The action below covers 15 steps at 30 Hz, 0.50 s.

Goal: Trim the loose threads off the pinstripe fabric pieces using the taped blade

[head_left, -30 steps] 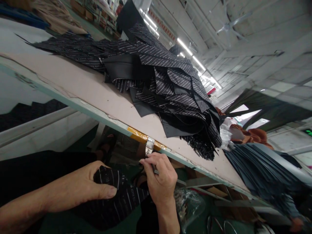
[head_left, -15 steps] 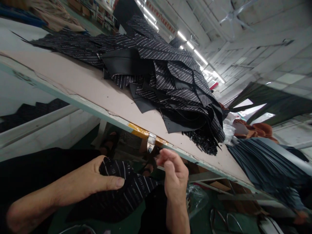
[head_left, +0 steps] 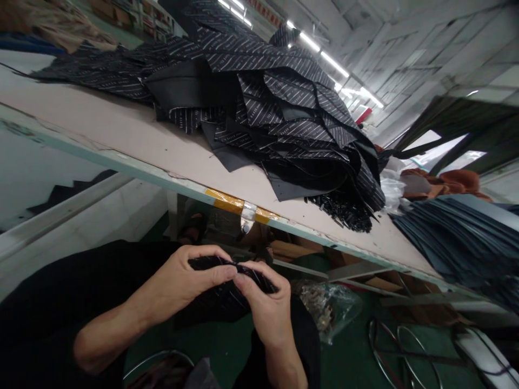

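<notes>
Fingers: both sets are pinching, the left thumb and fingers (head_left: 222, 274) grasping one part of the fabric and the right thumb and fingers (head_left: 248, 284) clasping the part beside it; the thumb tips are meeting, or nearly so.
Left hand: the left hand (head_left: 172, 283) is reaching in from the 8 o'clock side.
Right hand: the right hand (head_left: 270, 310) is reaching up from the 5 o'clock side.
Striped fabric: the dark striped piece (head_left: 231, 298) is hanging between and below both hands, short of the desk edge; its lower part is blending into the dark clothing.
Desk edge: the desk (head_left: 141, 146) is running across at 12 o'clock from the hands, with yellow tape (head_left: 225, 201) sticking to its edge and a silvery tab (head_left: 248, 216) hanging over the tape.
Desk top: a large striped pile (head_left: 292, 97) is lying at 12 o'clock beyond the tape, small black bits (head_left: 348, 213) are gathering at 2, and a dark folded stack (head_left: 458, 232) is drooping at 3.
Floor: a clear plastic bag (head_left: 334, 310) is resting between 3 and 4 o'clock.
</notes>
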Each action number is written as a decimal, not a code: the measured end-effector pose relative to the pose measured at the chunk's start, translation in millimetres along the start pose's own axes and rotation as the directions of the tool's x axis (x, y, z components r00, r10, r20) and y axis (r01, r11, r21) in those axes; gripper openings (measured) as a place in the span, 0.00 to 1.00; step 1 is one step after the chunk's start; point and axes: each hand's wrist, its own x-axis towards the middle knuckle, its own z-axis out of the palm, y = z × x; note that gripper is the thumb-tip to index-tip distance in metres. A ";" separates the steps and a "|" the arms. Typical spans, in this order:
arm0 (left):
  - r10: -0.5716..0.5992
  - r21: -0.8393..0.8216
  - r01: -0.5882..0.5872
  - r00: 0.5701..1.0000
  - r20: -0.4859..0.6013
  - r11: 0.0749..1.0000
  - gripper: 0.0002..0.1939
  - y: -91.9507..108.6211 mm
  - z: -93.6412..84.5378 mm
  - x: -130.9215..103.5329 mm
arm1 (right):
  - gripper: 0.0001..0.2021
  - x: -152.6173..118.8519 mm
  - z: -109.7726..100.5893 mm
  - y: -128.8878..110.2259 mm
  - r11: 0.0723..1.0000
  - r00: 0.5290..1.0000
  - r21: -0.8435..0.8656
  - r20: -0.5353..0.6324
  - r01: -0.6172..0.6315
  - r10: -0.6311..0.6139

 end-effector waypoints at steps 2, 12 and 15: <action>-0.011 -0.046 0.010 1.000 -0.024 0.999 0.15 2.8 5.0 1.6 | 0.08 -2.7 -1.8 0.6 0.975 0.980 -0.098 0.011 0.199 -0.199; -0.087 -0.363 0.078 0.996 -0.006 0.928 0.14 -1.8 11.9 3.5 | 0.14 0.0 -1.0 -7.8 0.765 0.814 -0.314 0.050 0.563 -0.579; -0.081 -0.334 0.070 0.997 -0.019 0.940 0.17 -4.1 9.2 2.8 | 0.11 7.4 -0.1 -6.6 0.879 0.894 -0.192 -0.013 0.437 -0.447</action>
